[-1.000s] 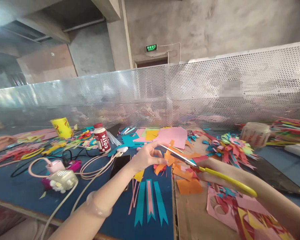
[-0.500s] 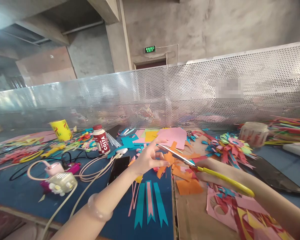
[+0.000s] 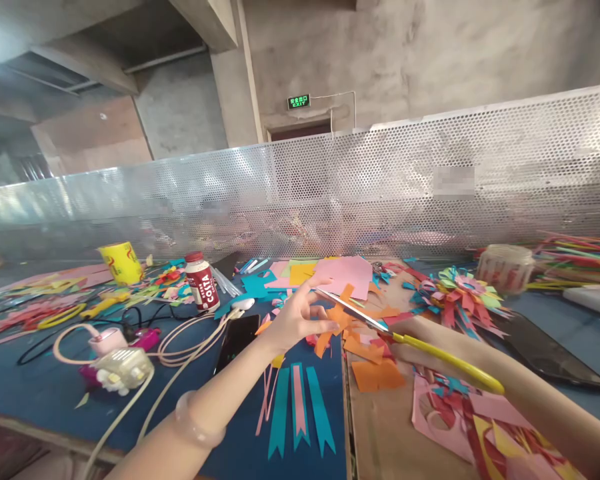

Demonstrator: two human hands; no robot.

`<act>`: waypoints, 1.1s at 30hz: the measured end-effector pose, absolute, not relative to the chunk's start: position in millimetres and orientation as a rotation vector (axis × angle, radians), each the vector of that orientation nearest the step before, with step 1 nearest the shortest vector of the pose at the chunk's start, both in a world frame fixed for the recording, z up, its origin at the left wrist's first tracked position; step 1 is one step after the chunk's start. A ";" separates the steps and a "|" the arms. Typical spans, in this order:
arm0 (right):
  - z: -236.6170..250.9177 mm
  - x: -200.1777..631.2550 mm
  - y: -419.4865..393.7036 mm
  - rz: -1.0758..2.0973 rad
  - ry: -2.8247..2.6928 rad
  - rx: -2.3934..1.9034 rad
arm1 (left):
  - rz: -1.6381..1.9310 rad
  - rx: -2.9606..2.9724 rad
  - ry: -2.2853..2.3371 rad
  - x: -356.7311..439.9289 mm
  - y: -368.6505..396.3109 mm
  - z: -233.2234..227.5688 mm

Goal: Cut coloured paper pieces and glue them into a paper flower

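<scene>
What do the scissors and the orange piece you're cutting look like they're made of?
Scissors: bright bare-metal blades, glossy yellow handles that look like plastic, held in the right hand. Orange piece at the left hand: thin, matte, flat-coloured sheet with crisp cut edges, probably craft paper or thin card.

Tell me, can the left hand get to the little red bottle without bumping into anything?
Probably yes. The left hand holds an orange paper piece, and the red bottle stands upright farther left. Only flat scraps, a dark phone and low cables lie between them. The fingers would likely need to drop the paper first.
</scene>
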State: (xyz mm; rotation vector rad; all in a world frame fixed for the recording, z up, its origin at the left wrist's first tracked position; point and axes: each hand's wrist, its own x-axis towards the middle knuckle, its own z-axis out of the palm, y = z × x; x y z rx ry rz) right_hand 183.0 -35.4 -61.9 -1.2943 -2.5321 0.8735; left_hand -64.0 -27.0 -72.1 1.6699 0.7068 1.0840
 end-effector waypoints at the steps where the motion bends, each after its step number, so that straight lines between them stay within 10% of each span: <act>1: -62.5 183.2 -35.0 0.873 -2.531 -1.298 | 1.089 1.662 0.709 -63.8 -26.8 -72.4; 19: -68.8 181.4 -31.2 0.930 -2.435 -1.345 | 1.103 1.627 0.755 -63.2 -26.8 -72.2; 33: -90.0 184.8 -8.4 0.319 -2.219 -1.640 | 1.284 1.434 1.039 -64.5 -11.2 -82.8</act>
